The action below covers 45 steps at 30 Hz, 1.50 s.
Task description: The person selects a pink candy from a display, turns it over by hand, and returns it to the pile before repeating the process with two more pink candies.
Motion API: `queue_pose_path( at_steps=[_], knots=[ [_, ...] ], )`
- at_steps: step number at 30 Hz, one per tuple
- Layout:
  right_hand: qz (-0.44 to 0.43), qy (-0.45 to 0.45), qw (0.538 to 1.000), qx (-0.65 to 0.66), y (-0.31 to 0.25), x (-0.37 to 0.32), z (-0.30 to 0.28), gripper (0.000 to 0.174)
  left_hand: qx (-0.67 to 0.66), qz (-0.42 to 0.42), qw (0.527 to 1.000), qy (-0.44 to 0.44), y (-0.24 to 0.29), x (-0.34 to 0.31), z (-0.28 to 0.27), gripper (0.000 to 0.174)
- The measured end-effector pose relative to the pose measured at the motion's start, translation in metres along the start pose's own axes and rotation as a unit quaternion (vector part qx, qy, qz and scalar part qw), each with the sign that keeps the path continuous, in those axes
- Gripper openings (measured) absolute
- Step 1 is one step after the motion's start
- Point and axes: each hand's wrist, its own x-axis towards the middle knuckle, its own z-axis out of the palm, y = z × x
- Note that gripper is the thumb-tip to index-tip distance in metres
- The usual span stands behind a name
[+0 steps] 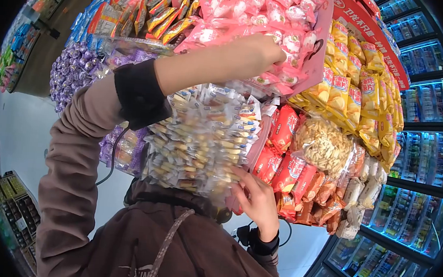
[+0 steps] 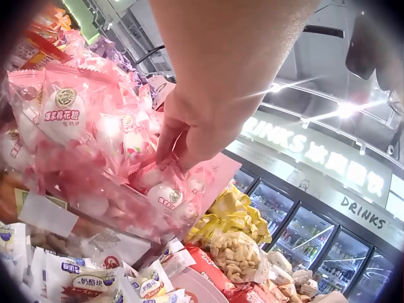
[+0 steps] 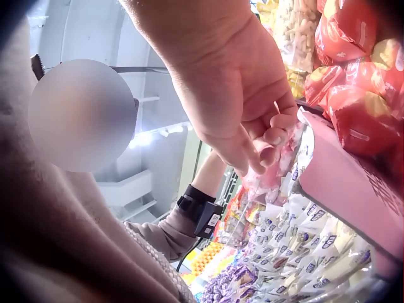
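My left hand (image 1: 262, 56) reaches across to the pink-wrapped candies (image 1: 209, 33) at the top of the head view. In the left wrist view, fingertips of the left hand (image 2: 199, 129) pinch the upper edge of a pink packet (image 2: 165, 194) with a white sweet inside. Over the near edge of the white-wrapped pieces (image 1: 195, 147), my right hand (image 1: 259, 201) hovers with its fingers loosely bent. The right wrist view shows this right hand (image 3: 233, 95) holding nothing visible, beside a pink divider (image 3: 344, 177); whether it touches the packets I cannot tell.
Red packets (image 1: 285, 128), a bag of pale nut-like snacks (image 1: 324, 145) and yellow bags (image 1: 339, 90) lie to the right. Purple candies (image 1: 76, 72) are at the left. Lit drink coolers (image 1: 423, 154) line the far right. A cable hangs below the left wrist.
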Motion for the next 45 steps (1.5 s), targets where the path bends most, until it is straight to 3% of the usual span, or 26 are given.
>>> queue_pose_path(
  at_steps=[3, 9, 12, 18, 21, 27, 33, 40, 43, 45],
  knots=[
    [-0.004, -0.010, 1.000, 0.000, 0.000, 0.002, 0.001, 0.033, 0.010, 0.011, 1.000, -0.004, -0.004, 0.004, 0.005, 0.018],
    [-0.014, -0.004, 1.000, -0.001, -0.002, 0.002, 0.000, 0.032, -0.115, -0.075, 0.989, -0.059, 0.008, -0.004, -0.027, 0.023],
    [-0.007, 0.002, 1.000, -0.003, -0.002, -0.001, 0.001, 0.031, -0.001, 0.047, 0.995, 0.090, -0.006, -0.017, -0.039, 0.020],
    [-0.005, 0.000, 1.000, -0.003, -0.002, -0.001, 0.003, 0.031, 0.064, 0.036, 0.997, -0.003, -0.022, -0.049, -0.059, 0.014],
    [-0.009, -0.002, 1.000, -0.009, -0.003, -0.001, 0.001, 0.031, 0.162, 0.140, 0.977, -0.010, -0.043, -0.058, -0.048, 0.020],
    [-0.010, 0.004, 1.000, -0.006, -0.005, -0.002, 0.002, 0.032, 0.310, 0.133, 0.941, 0.019, -0.039, -0.065, -0.045, 0.034],
    [-0.011, 0.005, 1.000, -0.001, -0.007, -0.004, 0.006, 0.031, 0.312, 0.097, 0.945, 0.010, -0.028, -0.065, -0.041, 0.034],
    [0.013, 0.009, 1.000, -0.011, -0.013, -0.007, 0.002, 0.029, 0.276, 0.164, 0.942, 0.095, -0.025, -0.073, -0.041, 0.026],
    [0.005, 0.042, 0.999, -0.020, -0.013, -0.007, 0.000, 0.028, 0.210, 0.160, 0.960, 0.097, -0.023, -0.083, -0.045, 0.024],
    [0.015, 0.053, 0.998, -0.014, -0.010, -0.008, -0.002, 0.030, 0.113, 0.095, 0.985, 0.092, -0.010, -0.096, -0.048, 0.025]
  ],
)
